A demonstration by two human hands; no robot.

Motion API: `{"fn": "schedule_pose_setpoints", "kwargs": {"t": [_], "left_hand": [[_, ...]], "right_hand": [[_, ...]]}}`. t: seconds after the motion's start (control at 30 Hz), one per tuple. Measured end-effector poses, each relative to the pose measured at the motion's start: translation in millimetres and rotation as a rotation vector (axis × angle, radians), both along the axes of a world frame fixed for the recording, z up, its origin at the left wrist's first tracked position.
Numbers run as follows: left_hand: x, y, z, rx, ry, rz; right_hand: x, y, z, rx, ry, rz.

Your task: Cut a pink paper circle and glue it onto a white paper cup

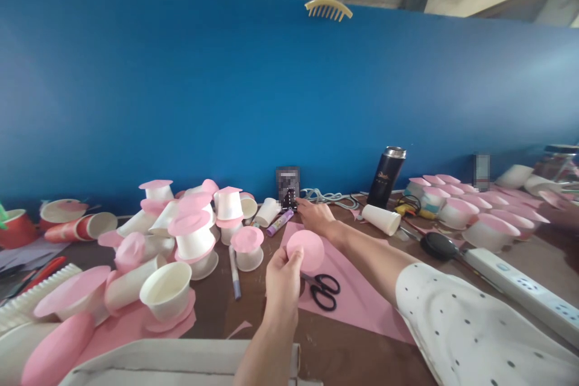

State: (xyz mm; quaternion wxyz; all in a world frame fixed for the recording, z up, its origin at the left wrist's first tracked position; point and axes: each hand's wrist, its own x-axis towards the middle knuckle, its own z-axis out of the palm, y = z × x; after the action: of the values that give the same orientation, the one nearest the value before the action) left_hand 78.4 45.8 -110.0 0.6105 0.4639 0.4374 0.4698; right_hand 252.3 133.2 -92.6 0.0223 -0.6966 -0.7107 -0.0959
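My left hand [283,274] pinches a round pink paper disc [308,248] between thumb and fingers. My right hand [314,216] stretches forward to a phone [288,187] propped against the blue wall, its fingers extended at the screen's lower right edge; whether they touch it I cannot tell. Nothing shows in that hand. Below the disc, scissors with black handles [326,292] lie on a sheet of pink paper [362,295], their blades partly hidden. Just left of the phone are a purple glue stick [279,223] and a white paper cup [268,212] on its side.
Paper cups with pink discs [192,223] crowd the left; more capped cups [491,226] stand at right. A marker [234,271], black flask [386,178], lying cup [380,219], white power strip [525,283] and cardboard [181,362] are around. A yellow hair clip [329,5] tops the wall [226,84].
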Motion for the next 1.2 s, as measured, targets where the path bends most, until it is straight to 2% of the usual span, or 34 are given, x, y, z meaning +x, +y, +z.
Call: {"fn": "schedule_pose_setpoints", "kwargs": {"t": [0.33,1.0,1.2], "left_hand": [[1,2,-4.0,-0.015,0.005,0.003],[0,-1,3.0,-0.028,0.028,-0.032],[-1,-2,3.3,-0.019,-0.004,-0.02]], "right_hand": [[-3,3,3.2,0.016,0.024,0.018],[-9,7,3.0,0.024,0.041,-0.006],[-15,-5,9.2,0.0,0.091,-0.032]]}}
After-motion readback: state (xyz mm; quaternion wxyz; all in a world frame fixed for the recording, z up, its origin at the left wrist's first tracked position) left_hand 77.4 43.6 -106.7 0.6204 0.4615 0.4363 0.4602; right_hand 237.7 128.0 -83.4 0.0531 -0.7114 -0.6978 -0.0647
